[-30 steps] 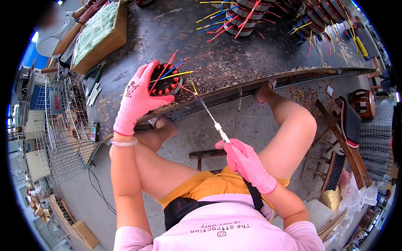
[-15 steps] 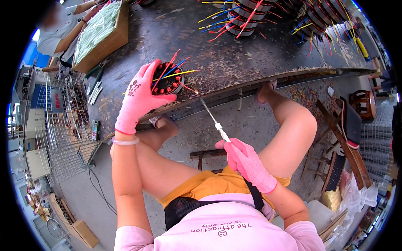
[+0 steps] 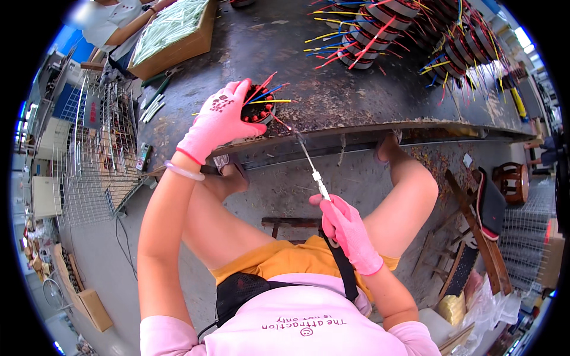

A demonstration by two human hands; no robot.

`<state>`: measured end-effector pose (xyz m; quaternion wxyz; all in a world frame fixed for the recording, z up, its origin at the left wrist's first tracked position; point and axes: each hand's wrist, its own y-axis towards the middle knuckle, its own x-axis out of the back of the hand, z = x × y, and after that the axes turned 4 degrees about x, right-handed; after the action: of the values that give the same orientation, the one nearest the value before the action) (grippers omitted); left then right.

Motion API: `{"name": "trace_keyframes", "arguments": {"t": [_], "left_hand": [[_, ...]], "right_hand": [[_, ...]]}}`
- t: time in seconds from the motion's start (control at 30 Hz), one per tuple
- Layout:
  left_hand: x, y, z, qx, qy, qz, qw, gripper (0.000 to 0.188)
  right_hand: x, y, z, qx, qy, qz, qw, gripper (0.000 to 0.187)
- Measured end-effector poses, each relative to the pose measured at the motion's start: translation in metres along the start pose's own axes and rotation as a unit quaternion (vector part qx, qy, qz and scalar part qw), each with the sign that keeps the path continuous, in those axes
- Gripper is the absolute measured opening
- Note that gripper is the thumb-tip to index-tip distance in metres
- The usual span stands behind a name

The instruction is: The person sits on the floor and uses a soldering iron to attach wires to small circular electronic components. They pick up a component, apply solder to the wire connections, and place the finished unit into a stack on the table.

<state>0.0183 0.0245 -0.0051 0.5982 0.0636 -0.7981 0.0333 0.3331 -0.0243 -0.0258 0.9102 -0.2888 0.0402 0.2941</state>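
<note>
My left hand [image 3: 217, 121], in a pink glove, is wrapped round a small motor stator [image 3: 263, 111] at the table's near edge, thumb along its near side. The stator is a dark ring with red windings; red, blue and yellow lead wires [image 3: 276, 101] stick out to the right. My gloved right hand [image 3: 351, 234] grips a slim tool [image 3: 319, 180] with a white handle and a thin metal shaft, held out over the gap before the table. Its tip is close to the end of a short red lead [image 3: 281, 122]; whether they touch is unclear.
Stacked stators with coloured leads [image 3: 371, 35] stand at the back right of the dark table [image 3: 285, 65]. A cardboard box of pale tubes [image 3: 172, 50] is back left, a co-worker's arms [image 3: 127, 29] beside it. Wire racks [image 3: 95, 160] flank the left; a wooden stool [image 3: 510, 181] is right.
The view has shifted, so the table's contents appear further right. The bright glow at the short lead's end has faded. Both hands keep their grips.
</note>
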Motion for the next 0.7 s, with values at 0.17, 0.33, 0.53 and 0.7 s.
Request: {"name": "trace_keyframes", "arguments": {"t": [0.17, 0.33, 0.53, 0.7], "left_hand": [[-0.011, -0.003, 0.011, -0.014, -0.077, -0.05, 0.996, 0.093], [-0.012, -0.005, 0.01, -0.029, -0.083, -0.068, 0.994, 0.09], [-0.015, -0.003, 0.014, -0.037, -0.097, -0.073, 0.992, 0.089], [-0.013, -0.006, 0.014, -0.036, -0.095, -0.073, 0.992, 0.088]], "right_hand": [[0.001, 0.004, -0.004, 0.003, 0.005, -0.003, 1.0, 0.032], [-0.002, 0.007, -0.002, -0.016, 0.013, -0.011, 1.0, 0.029], [-0.005, 0.006, 0.003, -0.042, 0.011, -0.014, 0.999, 0.028], [-0.005, 0.008, -0.001, -0.031, -0.02, -0.004, 0.999, 0.029]]}}
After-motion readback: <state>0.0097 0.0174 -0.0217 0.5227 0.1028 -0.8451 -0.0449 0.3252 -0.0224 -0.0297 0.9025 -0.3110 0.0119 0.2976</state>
